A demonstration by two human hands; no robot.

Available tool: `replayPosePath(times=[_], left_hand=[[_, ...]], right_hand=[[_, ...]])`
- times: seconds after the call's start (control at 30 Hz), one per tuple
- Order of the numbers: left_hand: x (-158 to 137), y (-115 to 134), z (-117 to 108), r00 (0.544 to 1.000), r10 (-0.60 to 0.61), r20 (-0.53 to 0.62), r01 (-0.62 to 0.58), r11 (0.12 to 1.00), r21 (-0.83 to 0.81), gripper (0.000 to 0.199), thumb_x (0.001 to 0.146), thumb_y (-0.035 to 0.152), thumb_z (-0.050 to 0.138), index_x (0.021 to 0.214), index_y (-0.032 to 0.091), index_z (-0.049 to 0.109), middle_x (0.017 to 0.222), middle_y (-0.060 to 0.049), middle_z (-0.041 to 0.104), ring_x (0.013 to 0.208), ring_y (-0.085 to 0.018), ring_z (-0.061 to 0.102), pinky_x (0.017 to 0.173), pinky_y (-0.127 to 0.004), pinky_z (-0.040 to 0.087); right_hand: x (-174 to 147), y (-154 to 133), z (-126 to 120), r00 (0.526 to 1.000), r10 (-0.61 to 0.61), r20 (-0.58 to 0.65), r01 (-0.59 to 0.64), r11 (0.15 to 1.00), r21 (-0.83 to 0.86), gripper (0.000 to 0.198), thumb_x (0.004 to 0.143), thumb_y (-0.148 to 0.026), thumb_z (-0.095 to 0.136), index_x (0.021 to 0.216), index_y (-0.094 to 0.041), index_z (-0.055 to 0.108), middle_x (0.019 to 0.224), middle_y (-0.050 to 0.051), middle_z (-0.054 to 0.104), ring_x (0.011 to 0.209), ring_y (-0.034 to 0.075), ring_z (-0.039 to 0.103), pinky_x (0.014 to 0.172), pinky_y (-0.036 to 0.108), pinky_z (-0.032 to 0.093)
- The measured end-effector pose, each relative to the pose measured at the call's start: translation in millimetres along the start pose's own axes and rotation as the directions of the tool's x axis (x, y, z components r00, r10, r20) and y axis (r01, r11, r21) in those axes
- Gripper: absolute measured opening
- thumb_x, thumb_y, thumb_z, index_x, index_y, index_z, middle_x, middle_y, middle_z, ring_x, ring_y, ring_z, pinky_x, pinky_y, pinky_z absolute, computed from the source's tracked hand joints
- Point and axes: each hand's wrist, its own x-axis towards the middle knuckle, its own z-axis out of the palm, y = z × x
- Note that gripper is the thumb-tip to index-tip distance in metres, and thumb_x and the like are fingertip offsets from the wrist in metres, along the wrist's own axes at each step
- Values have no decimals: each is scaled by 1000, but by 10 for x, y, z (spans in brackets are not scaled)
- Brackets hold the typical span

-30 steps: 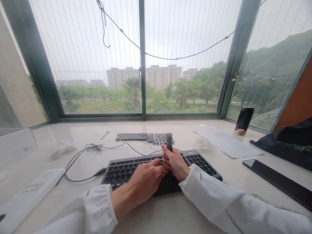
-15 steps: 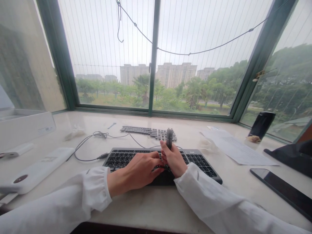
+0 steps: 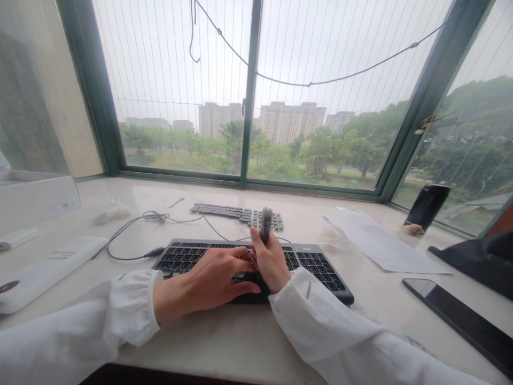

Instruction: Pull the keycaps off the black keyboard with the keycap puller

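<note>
Right hand [image 3: 271,261] grips what looks like a tool [image 3: 265,225] upright; left hand [image 3: 218,279] rests half-curled on the keyboard [image 3: 320,266].

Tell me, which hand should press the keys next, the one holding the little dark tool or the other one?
Probably the left hand: its fingers lie flat on the near keyboard. The right hand is closed around the upright dark tool.

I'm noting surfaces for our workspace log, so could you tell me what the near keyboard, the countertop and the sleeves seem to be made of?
Near keyboard: probably plastic, dark matte case and keys with pale legends.
Countertop: looks like polished stone, perhaps marble; pale, faintly veined, with a soft sheen.
Sleeves: white woven cloth, matte, gathered into folds at the cuffs.
</note>
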Motion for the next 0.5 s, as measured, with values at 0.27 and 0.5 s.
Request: replayPosePath(times=[0.27,0.5], left_hand=[[72,-71,42,988,-154,-5,151,977,-149,21,82,44,62,91,29,73,95,3,69,82,-14,63,76,-22,44],[105,-104,36,988,-154,16,154,964,-219,24,79,47,64,90,29,75,94,1,70,76,-13,63,73,-22,44]], right_hand=[[-19,-131,27,997,81,19,-83,978,189,45,71,-56,64,64,-22,35,46,-10,30,37,5,21,35,22,17],[-72,-189,47,997,66,30,-71,973,219,45,72,-53,64,61,-22,34,44,-10,28,37,5,21,36,21,17]])
